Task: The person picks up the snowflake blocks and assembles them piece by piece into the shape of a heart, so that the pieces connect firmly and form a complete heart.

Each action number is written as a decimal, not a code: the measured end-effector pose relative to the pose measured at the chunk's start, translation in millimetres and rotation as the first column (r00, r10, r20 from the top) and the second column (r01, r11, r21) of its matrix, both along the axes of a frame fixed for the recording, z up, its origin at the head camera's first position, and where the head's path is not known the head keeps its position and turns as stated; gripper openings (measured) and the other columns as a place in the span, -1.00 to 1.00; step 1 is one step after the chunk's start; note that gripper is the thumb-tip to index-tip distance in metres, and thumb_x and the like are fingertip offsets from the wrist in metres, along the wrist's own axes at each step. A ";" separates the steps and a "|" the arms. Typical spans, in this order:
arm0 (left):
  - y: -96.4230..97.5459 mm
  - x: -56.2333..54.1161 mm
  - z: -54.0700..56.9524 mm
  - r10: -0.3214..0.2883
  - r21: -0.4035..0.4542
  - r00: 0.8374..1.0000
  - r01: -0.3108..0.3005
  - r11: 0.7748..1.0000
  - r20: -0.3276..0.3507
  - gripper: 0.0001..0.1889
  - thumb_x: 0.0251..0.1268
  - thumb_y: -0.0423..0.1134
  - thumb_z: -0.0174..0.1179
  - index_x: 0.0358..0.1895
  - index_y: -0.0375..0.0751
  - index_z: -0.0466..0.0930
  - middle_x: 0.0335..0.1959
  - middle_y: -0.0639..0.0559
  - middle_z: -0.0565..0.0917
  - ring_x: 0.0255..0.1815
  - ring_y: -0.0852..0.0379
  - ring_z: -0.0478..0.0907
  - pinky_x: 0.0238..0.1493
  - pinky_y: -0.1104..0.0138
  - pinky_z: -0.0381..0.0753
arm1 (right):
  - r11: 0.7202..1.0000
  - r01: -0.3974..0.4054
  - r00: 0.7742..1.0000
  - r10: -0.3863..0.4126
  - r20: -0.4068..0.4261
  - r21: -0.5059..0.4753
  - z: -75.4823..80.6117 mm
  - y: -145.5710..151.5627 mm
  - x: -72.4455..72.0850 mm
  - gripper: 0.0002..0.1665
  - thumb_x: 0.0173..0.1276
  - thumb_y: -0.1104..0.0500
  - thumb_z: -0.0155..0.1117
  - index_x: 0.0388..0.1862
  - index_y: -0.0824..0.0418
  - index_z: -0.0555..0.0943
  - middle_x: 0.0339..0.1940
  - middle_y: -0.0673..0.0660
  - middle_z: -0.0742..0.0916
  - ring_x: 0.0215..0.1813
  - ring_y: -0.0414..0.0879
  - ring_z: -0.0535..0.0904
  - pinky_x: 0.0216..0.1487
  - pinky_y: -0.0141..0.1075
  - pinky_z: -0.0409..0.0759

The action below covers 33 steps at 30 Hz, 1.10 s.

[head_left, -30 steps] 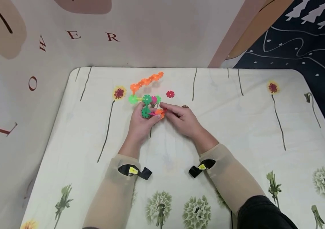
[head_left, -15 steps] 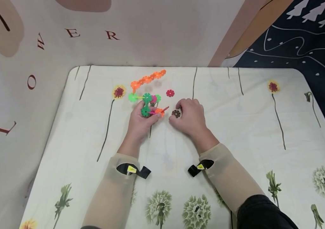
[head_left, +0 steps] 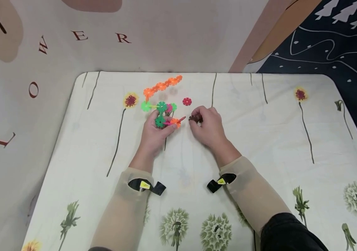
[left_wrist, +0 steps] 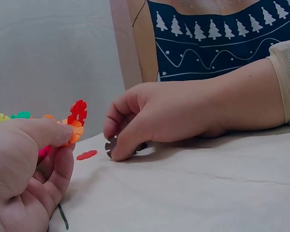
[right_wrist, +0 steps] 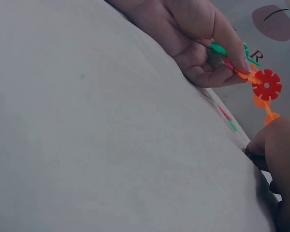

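My left hand [head_left: 156, 130] grips a chain of joined plastic snowflake discs. Dark green discs [head_left: 160, 121] show at the fingers, and an orange disc [left_wrist: 76, 131] is pinched by the thumb. A red disc [right_wrist: 267, 84] stands at the chain's near end. From a light green disc [head_left: 146, 106], an orange row [head_left: 161, 86] slants toward the back right. Just to the right, my right hand [head_left: 209, 127] pinches a brown snowflake disc [left_wrist: 110, 146] close to the table, apart from the chain. More dark brown shows behind its fingers; whether that is a second disc is unclear.
A loose red disc [head_left: 187, 101] lies flat beyond the hands. A pink disc [head_left: 169, 108] and a bright green disc [head_left: 173, 107] show beside the chain; I cannot tell whether they join it. The flower-print cloth [head_left: 260, 139] covers the table, with a wall [head_left: 178, 45] behind.
My right hand left the red disc at the chain's end, moved right and took hold of the brown disc, which is now turned more edge-on. My left hand has stayed nearly still.
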<state>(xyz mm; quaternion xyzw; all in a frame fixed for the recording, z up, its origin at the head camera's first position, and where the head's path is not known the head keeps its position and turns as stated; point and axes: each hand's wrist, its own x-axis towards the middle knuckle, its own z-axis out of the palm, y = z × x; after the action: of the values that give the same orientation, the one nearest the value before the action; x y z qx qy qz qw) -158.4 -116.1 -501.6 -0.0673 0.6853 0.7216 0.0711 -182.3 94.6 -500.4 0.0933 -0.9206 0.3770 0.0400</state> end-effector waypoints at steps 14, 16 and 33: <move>1.1 -1.0 2.2 -0.019 0.009 0.999 0.019 1.000 -0.026 -0.38 0.34 -0.40 0.50 0.40 -0.12 0.47 -0.05 -0.02 0.64 0.05 0.06 0.61 0.14 0.36 0.71 | 0.751 -0.071 0.994 -0.005 -0.113 -0.656 -1.8 -5.7 3.4 -0.80 0.51 0.45 0.33 0.06 0.50 0.68 -0.14 0.33 0.82 -0.11 -0.21 0.76 0.01 -0.38 0.69; 1.2 -0.6 2.7 -0.020 0.002 0.999 0.020 1.000 -0.030 -0.40 0.34 -0.39 0.50 0.39 -0.13 0.47 -0.05 -0.03 0.64 0.05 0.06 0.61 0.14 0.36 0.71 | 0.750 -0.059 0.996 -0.004 -0.094 -0.658 -1.5 -6.0 3.7 -0.79 0.51 0.45 0.33 0.06 0.50 0.70 -0.11 0.36 0.82 -0.11 -0.22 0.76 0.02 -0.38 0.69; 0.6 0.9 0.2 -0.038 -0.005 0.998 0.038 0.999 -0.047 -0.42 0.33 -0.44 0.48 0.37 -0.20 0.49 -0.06 -0.05 0.63 0.01 0.06 0.57 0.08 0.39 0.71 | 0.712 -0.176 0.984 0.103 -0.147 -0.680 -6.3 -5.3 4.2 -0.80 0.47 0.50 0.33 0.02 0.59 0.71 -0.16 0.41 0.81 -0.15 -0.18 0.80 0.03 -0.28 0.76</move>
<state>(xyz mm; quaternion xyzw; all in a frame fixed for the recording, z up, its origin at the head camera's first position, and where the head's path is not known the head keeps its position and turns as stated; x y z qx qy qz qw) -157.5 -115.5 -501.4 -0.0371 0.6896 0.7200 0.0684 -178.1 89.2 -506.7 0.1592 -0.7011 0.6894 0.0885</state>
